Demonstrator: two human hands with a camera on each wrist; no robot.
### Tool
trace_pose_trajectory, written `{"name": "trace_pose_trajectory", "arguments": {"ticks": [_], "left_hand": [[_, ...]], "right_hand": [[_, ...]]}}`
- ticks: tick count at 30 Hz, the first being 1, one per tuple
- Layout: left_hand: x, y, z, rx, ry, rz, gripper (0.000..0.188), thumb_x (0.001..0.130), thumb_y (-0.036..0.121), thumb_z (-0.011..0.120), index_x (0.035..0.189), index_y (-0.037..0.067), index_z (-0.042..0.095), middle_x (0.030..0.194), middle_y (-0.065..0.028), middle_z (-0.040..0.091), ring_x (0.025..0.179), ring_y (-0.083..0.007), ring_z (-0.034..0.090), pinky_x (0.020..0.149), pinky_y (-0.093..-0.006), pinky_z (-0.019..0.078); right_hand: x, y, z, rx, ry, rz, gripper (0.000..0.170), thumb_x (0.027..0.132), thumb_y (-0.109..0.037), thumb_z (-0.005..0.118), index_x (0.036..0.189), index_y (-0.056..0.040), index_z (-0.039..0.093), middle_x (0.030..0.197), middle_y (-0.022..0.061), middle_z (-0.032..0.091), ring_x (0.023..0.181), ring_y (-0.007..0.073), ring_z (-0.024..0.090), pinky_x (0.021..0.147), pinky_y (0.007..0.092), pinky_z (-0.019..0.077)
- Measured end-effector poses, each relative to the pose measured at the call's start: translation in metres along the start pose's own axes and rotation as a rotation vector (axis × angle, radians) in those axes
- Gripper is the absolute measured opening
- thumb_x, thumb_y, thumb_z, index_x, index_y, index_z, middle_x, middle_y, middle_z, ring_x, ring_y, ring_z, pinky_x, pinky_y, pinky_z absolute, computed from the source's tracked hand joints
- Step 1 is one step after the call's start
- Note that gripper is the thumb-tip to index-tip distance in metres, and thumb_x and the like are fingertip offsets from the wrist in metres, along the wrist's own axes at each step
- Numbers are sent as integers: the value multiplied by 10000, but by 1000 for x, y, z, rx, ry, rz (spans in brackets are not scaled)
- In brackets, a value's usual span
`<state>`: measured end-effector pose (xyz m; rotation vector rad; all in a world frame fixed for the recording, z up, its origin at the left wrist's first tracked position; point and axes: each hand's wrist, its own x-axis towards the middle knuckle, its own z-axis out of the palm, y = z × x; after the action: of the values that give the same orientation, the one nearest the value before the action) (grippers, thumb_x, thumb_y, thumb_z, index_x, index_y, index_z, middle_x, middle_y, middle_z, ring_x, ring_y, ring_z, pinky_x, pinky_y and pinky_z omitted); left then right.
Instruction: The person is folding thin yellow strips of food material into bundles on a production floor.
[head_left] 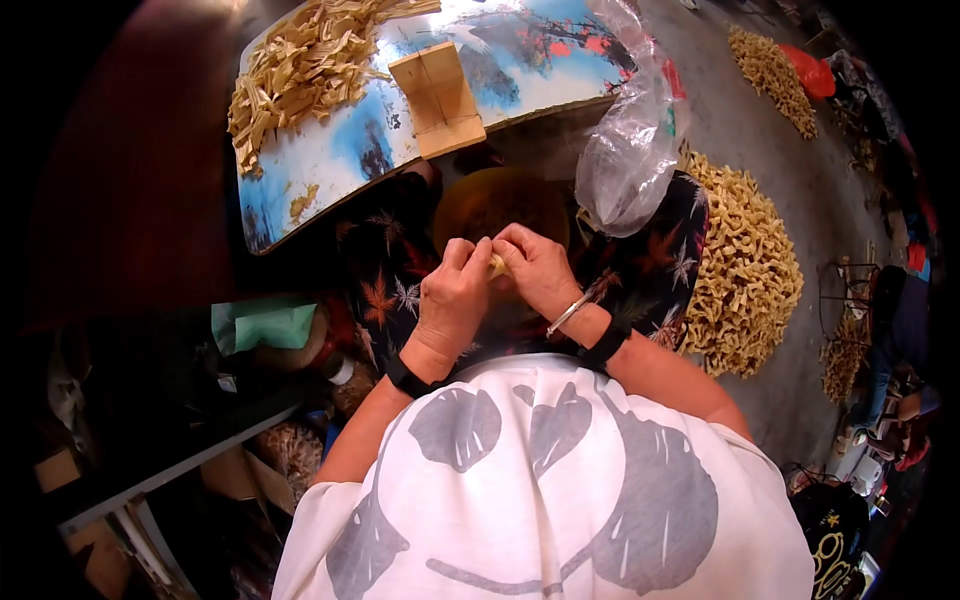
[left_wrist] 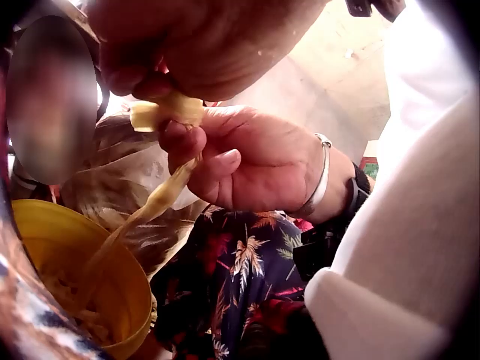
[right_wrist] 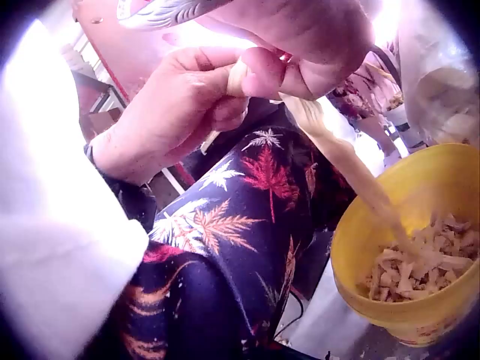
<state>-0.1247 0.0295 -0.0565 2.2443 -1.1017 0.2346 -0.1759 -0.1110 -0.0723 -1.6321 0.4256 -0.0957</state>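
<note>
Nearest, on the near side of the yellow bucket (right_wrist: 346, 281), the left hand (head_left: 452, 300) and right hand (head_left: 543, 275) both pinch a pale strip (right_wrist: 336, 154), fingertips close together. Its tail hangs toward the bucket; whether the end touches the contents, I cannot tell. It looks light, soft and pliable, perhaps easily torn by a hard tug, so a gentle pinch near the bunched part seems best. Inside the bucket lie short pale pieces (right_wrist: 420, 266). Right of the bucket are a clear plastic bag (head_left: 630, 165), its contents unclear, and a floor heap (head_left: 745, 265) of small pieces. Beyond the bucket, a painted table (head_left: 365, 145) bears loose strips (head_left: 300, 75).
</note>
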Motion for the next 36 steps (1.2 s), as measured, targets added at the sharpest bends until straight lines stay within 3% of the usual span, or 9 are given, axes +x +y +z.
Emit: {"name": "trace_pose_trajectory", "arguments": {"ticks": [7,10,14,19,20,29,31,34,36], "left_hand": [[-1,-4,2,-237,-53,-147,306,805,-91,596,1089,3,661,939,-154,586,789,-324,643,702,-345,538],[-1,-6,2,-348,-66,-163,288,812,-96,588,1076,-1,656,933,-150,582,788,-300,638,706,-325,525],[3,-12,-2,-316,-46,-210,244,815,-86,604,1043,0,621,870,-124,585,731,-250,618,669,-303,511],[7,-16,-6,-810,-80,-688,53,933,46,628,979,30,607,723,1,585,614,-75,533,554,-211,445],[5,-17,-8,-985,-71,-676,66,971,96,608,977,31,618,747,25,589,638,-31,520,550,-165,412],[13,-38,-13,-640,20,-490,38,879,-16,618,889,3,648,764,-60,650,671,-146,607,642,-258,495],[13,-39,-17,-1020,-102,-813,71,917,43,630,980,17,650,876,-54,674,772,-147,631,704,-269,513],[6,-34,-3,-1764,86,-997,194,943,130,644,1095,13,612,1013,-54,662,847,-132,624,761,-270,517],[-1,-24,6,-1731,-18,-930,270,947,139,642,1179,15,586,1126,-70,644,975,-162,628,874,-311,512]], "right_hand": [[0,26,1,-89,-95,-130,244,962,-266,607,1034,-37,651,950,71,685,853,107,637,735,280,522],[-7,14,-4,397,-235,342,218,980,-276,586,1078,-92,649,1012,3,650,917,88,607,786,272,506],[-2,11,-18,764,-579,397,195,1005,-266,558,1104,-112,623,1080,-22,620,967,76,597,839,273,498],[1,-2,-14,532,-388,305,202,1015,-284,543,1099,-106,587,1045,-17,642,907,78,651,750,228,531],[1,-5,-13,472,-352,294,204,1017,-289,537,1091,-105,586,1022,-18,650,866,76,660,717,217,534],[3,8,-10,-53,-132,-54,208,1012,-205,512,960,-30,612,655,26,621,577,81,581,514,245,474],[-3,-4,-11,-165,-136,-90,197,1005,-178,515,949,-16,613,639,38,610,533,96,553,491,262,461],[-6,-14,-3,-9,-30,1,207,1002,-168,528,906,-6,616,632,45,613,541,96,590,500,272,479],[-6,-17,3,2,22,1,181,969,-165,583,894,-4,615,662,74,638,586,161,642,543,314,505]]}}
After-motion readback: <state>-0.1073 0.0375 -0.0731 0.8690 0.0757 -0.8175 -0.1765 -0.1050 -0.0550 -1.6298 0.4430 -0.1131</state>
